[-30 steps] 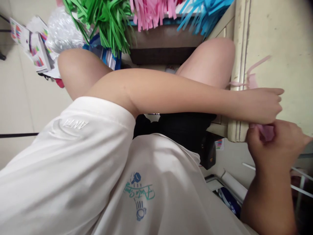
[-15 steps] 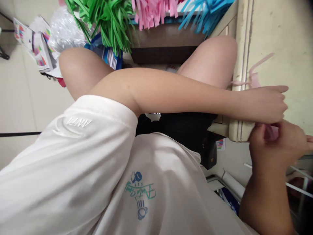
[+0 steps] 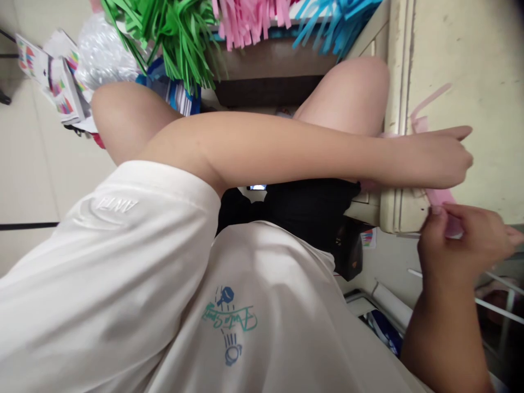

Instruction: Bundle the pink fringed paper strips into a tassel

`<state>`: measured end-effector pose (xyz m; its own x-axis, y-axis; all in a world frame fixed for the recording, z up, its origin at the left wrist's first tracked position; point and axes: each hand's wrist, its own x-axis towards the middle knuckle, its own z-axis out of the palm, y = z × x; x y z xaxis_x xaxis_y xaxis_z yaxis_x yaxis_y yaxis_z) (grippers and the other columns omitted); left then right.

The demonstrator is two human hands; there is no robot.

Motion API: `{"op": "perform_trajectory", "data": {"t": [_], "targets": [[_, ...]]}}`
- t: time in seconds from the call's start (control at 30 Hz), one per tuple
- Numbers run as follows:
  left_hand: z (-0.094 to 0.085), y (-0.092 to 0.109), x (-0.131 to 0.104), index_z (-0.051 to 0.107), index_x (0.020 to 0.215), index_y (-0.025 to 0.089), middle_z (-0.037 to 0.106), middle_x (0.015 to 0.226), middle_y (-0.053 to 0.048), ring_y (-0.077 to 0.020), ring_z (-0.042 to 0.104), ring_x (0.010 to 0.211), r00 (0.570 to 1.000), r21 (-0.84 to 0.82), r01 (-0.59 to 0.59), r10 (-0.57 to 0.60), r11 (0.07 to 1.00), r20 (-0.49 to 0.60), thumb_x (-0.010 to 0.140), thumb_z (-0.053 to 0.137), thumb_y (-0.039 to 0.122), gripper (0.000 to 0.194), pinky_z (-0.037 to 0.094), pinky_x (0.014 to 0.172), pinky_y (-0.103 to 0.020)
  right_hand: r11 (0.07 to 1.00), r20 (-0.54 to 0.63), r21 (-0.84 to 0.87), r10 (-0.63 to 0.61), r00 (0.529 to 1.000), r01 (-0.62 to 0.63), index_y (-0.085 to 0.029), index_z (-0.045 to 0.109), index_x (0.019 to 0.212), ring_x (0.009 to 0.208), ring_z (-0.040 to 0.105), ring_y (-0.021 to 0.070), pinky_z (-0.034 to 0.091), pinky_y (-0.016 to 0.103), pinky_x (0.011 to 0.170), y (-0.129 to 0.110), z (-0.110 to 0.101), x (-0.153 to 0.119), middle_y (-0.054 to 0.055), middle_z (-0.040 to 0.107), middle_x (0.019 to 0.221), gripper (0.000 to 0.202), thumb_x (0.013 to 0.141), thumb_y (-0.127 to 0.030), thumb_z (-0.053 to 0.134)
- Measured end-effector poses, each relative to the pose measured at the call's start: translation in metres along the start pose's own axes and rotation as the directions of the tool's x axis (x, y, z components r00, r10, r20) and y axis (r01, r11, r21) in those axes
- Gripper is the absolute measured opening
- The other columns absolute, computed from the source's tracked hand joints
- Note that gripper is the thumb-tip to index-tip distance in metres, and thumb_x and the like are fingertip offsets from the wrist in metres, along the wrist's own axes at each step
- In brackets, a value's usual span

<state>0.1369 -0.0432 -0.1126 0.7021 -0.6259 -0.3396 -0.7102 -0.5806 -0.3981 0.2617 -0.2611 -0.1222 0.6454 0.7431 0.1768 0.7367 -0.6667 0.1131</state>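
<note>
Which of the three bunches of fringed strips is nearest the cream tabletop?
The blue bunch of thin strips; the pink one hangs between it and the green one, which is farthest from the cream tabletop.

Open room over desk (image 3: 483, 60) at 2 o'clock, beyond left hand (image 3: 446, 158). Left forearm (image 3: 319, 150) bars centre toward 3 o'clock; right hand (image 3: 470, 237) crowds desk corner. Knees (image 3: 123, 109) and fringes (image 3: 249, 22) obstruct 10 to 1 o'clock.
</note>
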Motion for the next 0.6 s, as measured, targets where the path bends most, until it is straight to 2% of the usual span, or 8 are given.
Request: {"op": "perform_trajectory", "data": {"t": [0.07, 0.13, 0.17, 0.23, 0.3, 0.4, 0.5, 0.6], "targets": [[0.008, -0.003, -0.001, -0.03, 0.04, 0.004, 0.022, 0.04, -0.01, -0.0029, 0.071, 0.076, 0.96, 0.027, -0.251, 0.245, 0.968, 0.135, 0.109, 0.031, -0.002, 0.093, 0.051, 0.1, -0.043, 0.989, 0.04, 0.008, 0.145, 0.989, -0.146, -0.011, 0.069, 0.081, 0.083, 0.04, 0.0085, 0.04, 0.041, 0.111, -0.005, -0.003, 0.006, 0.013, 0.07, 0.09, 0.022, 0.063, -0.021, 0.076], [0.01, -0.001, -0.005, -0.025, 0.037, 0.004, 0.029, 0.041, -0.009, -0.0013, 0.07, 0.077, 0.824, 0.016, -0.511, 0.485, 0.859, 0.294, 0.109, 0.035, 0.0, 0.094, 0.052, 0.101, -0.041, 0.974, 0.045, 0.01, 0.225, 0.973, -0.226, -0.011, 0.063, 0.074, 0.082, 0.045, 0.0107, 0.04, 0.039, 0.103, -0.005, -0.002, 0.012, 0.014, 0.066, 0.085, 0.024, 0.066, -0.024, 0.081], [0.009, 0.001, -0.009, -0.024, 0.036, 0.004, 0.031, 0.041, -0.009, -0.0015, 0.07, 0.079, 0.788, 0.035, -0.555, 0.512, 0.831, 0.341, 0.11, 0.037, 0.001, 0.095, 0.051, 0.101, -0.04, 0.972, 0.041, 0.014, 0.235, 0.971, -0.236, -0.012, 0.061, 0.072, 0.081, 0.046, 0.0115, 0.04, 0.038, 0.1, -0.004, -0.001, 0.014, 0.015, 0.065, 0.084, 0.027, 0.068, -0.027, 0.082], [0.001, 0.007, -0.019, -0.025, 0.037, 0.004, 0.033, 0.043, -0.01, -0.0038, 0.072, 0.083, 0.868, 0.129, -0.433, 0.375, 0.892, 0.325, 0.112, 0.036, 0.004, 0.096, 0.05, 0.099, -0.04, 0.974, 0.023, 0.032, 0.222, 0.975, -0.222, -0.013, 0.059, 0.071, 0.08, 0.045, 0.0118, 0.04, 0.038, 0.097, 0.0, 0.001, 0.014, 0.015, 0.065, 0.083, 0.028, 0.069, -0.03, 0.081], [-0.01, 0.014, -0.032, -0.033, 0.043, 0.004, 0.033, 0.045, -0.012, -0.0081, 0.077, 0.092, 0.979, 0.129, -0.114, 0.089, 0.985, 0.184, 0.112, 0.025, 0.004, 0.091, 0.05, 0.098, -0.042, 0.98, -0.009, 0.057, 0.19, 0.982, -0.189, -0.012, 0.059, 0.072, 0.079, 0.044, 0.011, 0.04, 0.037, 0.097, 0.003, 0.001, 0.012, 0.014, 0.065, 0.083, 0.025, 0.066, -0.028, 0.078], [-0.027, 0.022, -0.052, -0.039, 0.046, 0.01, 0.043, 0.052, -0.016, -0.019, 0.081, 0.121, 0.964, -0.207, 0.263, -0.267, 0.942, 0.007, 0.112, 0.012, 0.0, 0.084, 0.05, 0.104, -0.048, 0.986, -0.043, 0.086, 0.15, 0.988, -0.145, -0.012, 0.063, 0.076, 0.08, 0.044, 0.0101, 0.041, 0.035, 0.099, 0.003, -0.003, 0.006, 0.012, 0.067, 0.084, 0.023, 0.058, -0.024, 0.071], [-0.035, 0.024, -0.066, -0.033, 0.043, 0.016, 0.062, 0.067, -0.021, -0.0318, 0.073, 0.151, 0.926, -0.421, 0.33, -0.377, 0.845, -0.032, 0.118, 0.022, 0.003, 0.094, 0.049, 0.115, -0.059, 0.986, -0.028, 0.092, 0.144, 0.989, -0.141, -0.011, 0.064, 0.077, 0.079, 0.044, 0.0097, 0.041, 0.033, 0.098, -0.001, -0.009, 0.002, 0.01, 0.066, 0.082, 0.025, 0.053, -0.021, 0.066], [-0.036, 0.024, -0.079, -0.031, 0.049, 0.019, 0.068, 0.078, -0.022, -0.0385, 0.068, 0.158, 0.965, -0.546, 0.234, -0.26, 0.805, 0.029, 0.122, 0.036, 0.012, 0.099, 0.051, 0.119, -0.062, 0.985, -0.036, 0.115, 0.133, 0.991, -0.128, -0.01, 0.066, 0.077, 0.079, 0.043, 0.0091, 0.041, 0.033, 0.099, 0.003, -0.01, -0.001, 0.009, 0.063, 0.08, 0.025, 0.056, -0.023, 0.066]]}}
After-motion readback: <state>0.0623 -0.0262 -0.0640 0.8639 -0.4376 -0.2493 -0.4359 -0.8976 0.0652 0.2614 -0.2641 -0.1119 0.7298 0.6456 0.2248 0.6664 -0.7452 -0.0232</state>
